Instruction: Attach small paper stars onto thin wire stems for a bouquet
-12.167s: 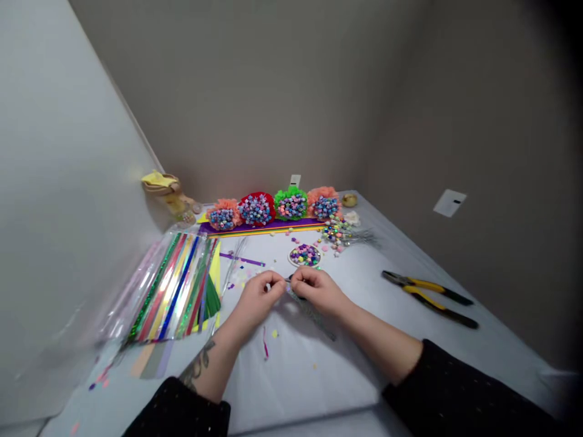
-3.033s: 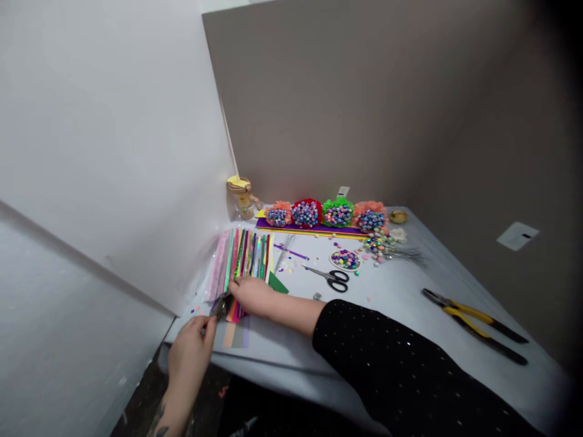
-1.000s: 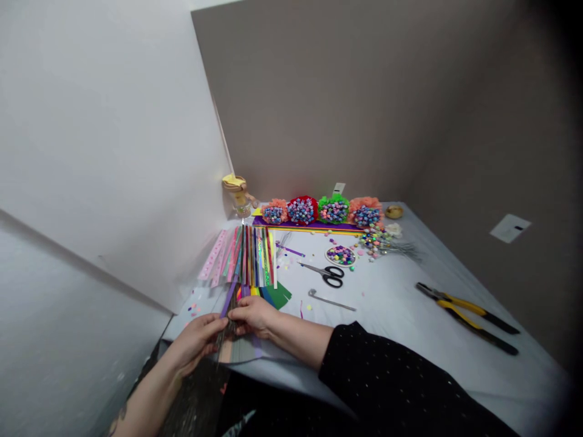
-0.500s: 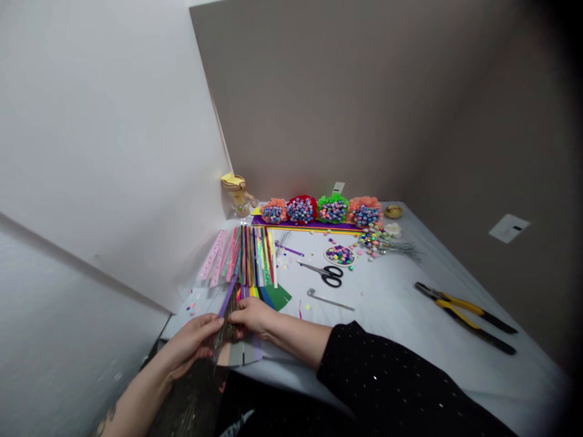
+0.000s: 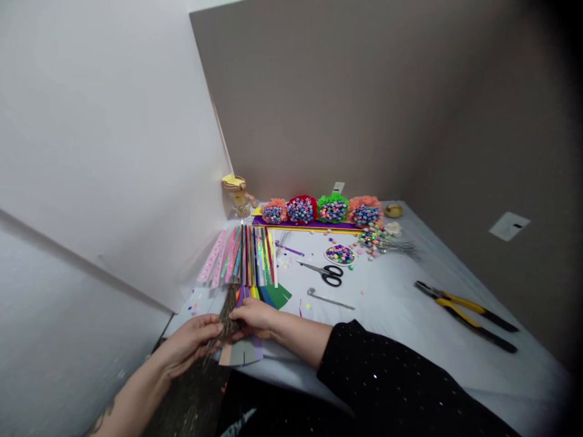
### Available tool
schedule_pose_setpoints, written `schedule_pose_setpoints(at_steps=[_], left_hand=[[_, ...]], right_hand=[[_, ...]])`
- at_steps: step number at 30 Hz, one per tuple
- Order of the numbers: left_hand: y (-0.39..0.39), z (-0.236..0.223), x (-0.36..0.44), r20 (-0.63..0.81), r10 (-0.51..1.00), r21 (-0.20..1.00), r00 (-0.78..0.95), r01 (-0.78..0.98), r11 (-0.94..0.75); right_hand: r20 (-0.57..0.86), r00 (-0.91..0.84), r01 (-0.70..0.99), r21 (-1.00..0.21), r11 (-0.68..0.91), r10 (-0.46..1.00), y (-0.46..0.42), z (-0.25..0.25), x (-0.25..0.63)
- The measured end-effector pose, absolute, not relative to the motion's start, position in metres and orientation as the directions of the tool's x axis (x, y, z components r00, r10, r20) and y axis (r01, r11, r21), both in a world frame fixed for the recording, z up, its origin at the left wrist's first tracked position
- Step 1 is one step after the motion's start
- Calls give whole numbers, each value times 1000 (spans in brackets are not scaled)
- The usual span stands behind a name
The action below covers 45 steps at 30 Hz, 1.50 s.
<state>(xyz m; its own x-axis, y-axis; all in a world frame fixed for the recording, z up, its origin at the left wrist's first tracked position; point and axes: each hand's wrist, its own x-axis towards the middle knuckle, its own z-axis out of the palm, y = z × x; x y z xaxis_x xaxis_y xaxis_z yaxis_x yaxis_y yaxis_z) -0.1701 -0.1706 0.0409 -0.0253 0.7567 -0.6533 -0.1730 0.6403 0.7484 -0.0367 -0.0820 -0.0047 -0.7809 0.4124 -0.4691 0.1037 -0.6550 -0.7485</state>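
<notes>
My left hand (image 5: 189, 346) and my right hand (image 5: 255, 318) meet at the table's near left edge. Between them I grip a dark glittery bundle of thin strands (image 5: 229, 309), its loose ends fanning down past the edge. Under my right hand lie grey and peach paper strips (image 5: 241, 353). Just beyond my fingers, a fan of coloured shiny strips (image 5: 257, 258) stands out from a clear plastic sleeve. Pink strips (image 5: 218, 258) lie to its left, and a green paper sheet (image 5: 277, 296) lies to its right.
Several paper-star bouquets (image 5: 319, 210) stand along the back on a purple strip. Black-handled scissors (image 5: 328, 274), a thin metal tool (image 5: 328, 300) and a dish of paper stars (image 5: 339, 255) lie on the grey table (image 5: 392, 303). Yellow-handled pliers (image 5: 464, 325) lie at right.
The purple strip beside the dark bundle is no longer visible there. My left hand has moved a little right and lower, and the bundle's loose ends now hang further left.
</notes>
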Motion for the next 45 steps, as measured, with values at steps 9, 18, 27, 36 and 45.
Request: schedule_pose_setpoints(at_steps=[9,18,27,36,45], left_hand=[[-172,43,-175,-625,777,770,-75,-224,597],[-172,44,-161,-655,755,726,25,-254,639],[-184,31,-152,-628,775,770,-68,-194,607],[-195,15,-138,-585,770,807,-254,-93,583],[-202,11,-122,-570,768,818,-293,-106,566]], right_hand=[[-403,-773,18,-787,-617,491,-86,-8,-35],[-475,-745,163,-810,-563,468,-85,-7,-37],[-461,-637,370,-886,-280,617,-95,-6,-40],[-340,-586,452,-890,-52,736,-106,-1,-39],[-310,-603,468,-883,11,735,-108,-8,-36]])
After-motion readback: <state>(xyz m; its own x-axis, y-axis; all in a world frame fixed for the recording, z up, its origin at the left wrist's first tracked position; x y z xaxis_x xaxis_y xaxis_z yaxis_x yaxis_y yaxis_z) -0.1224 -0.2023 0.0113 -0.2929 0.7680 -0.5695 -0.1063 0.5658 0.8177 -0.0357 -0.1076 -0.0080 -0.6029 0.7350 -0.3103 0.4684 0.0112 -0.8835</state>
